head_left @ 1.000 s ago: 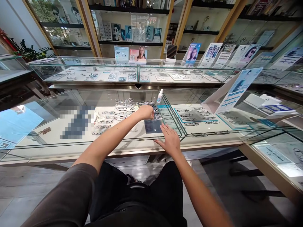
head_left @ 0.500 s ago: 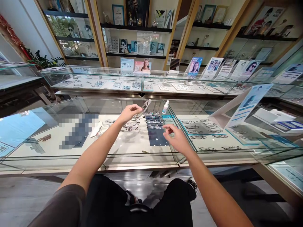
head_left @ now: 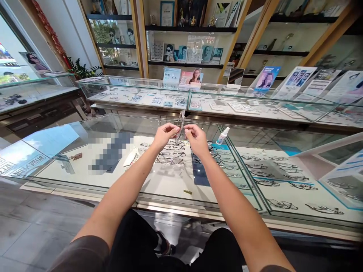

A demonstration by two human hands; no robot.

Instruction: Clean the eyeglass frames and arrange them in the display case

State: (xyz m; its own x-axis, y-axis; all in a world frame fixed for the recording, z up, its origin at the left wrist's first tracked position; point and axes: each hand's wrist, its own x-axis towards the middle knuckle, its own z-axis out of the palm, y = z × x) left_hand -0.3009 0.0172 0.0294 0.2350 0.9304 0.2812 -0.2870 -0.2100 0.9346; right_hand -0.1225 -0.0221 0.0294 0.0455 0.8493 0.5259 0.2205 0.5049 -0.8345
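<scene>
Above the glass counter I hold a pair of eyeglasses [head_left: 181, 118], turned on edge so the frame stands nearly upright. My left hand [head_left: 166, 135] pinches it from the left between thumb and fingers. From the other side, my right hand [head_left: 197, 139] is closed on its edge with thumb and forefinger. Below lie rows of eyeglasses [head_left: 171, 154], seen through or on the glass. More frames lie beside a dark blue cloth [head_left: 200, 174], partly hidden by my right forearm. To the right stands a white spray bottle [head_left: 222, 136].
The glass counter [head_left: 159, 192] spans the front. On its left are a white cloth pouch [head_left: 131, 158], a brown key fob [head_left: 76, 156] and a light blue sheet [head_left: 42, 145]. A folded display card [head_left: 344, 166] stands at right. Another glass showcase [head_left: 136, 84] runs behind.
My right hand has come up from the counter to the eyeglasses and closed on them. The eyeglasses are now more upright. My view has shifted left.
</scene>
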